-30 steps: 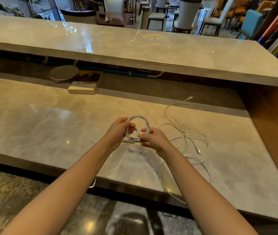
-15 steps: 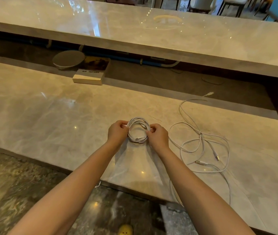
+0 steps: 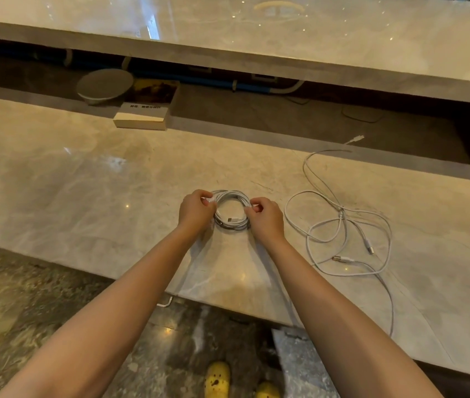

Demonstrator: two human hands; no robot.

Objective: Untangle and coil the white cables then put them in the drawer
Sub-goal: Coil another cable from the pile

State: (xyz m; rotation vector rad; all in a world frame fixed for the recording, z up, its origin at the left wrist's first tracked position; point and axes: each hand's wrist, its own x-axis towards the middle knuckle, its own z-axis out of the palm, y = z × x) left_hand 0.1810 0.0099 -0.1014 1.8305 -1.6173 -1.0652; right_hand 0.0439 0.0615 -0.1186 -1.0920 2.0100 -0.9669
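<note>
A coiled white cable (image 3: 232, 222) lies flat as a small ring on the marble counter (image 3: 84, 179). My left hand (image 3: 196, 211) pinches the ring's left side and my right hand (image 3: 265, 216) pinches its right side. One plug end shows inside the ring. To the right, a loose tangle of white cable (image 3: 342, 225) sprawls over the counter, with several plug ends showing and one strand running off the front edge. No drawer front is plainly visible; only a metal handle (image 3: 164, 303) pokes out under the counter edge.
A round grey disc (image 3: 104, 84) and a thick book (image 3: 144, 110) sit on the recessed ledge behind the counter. A higher marble shelf (image 3: 256, 38) runs across the back. Yellow shoes (image 3: 218, 377) stand on the floor below.
The coil has come down from a raised, upright hold to lie flat on the counter. Both hands moved to its opposite sides. The camera tilted downward.
</note>
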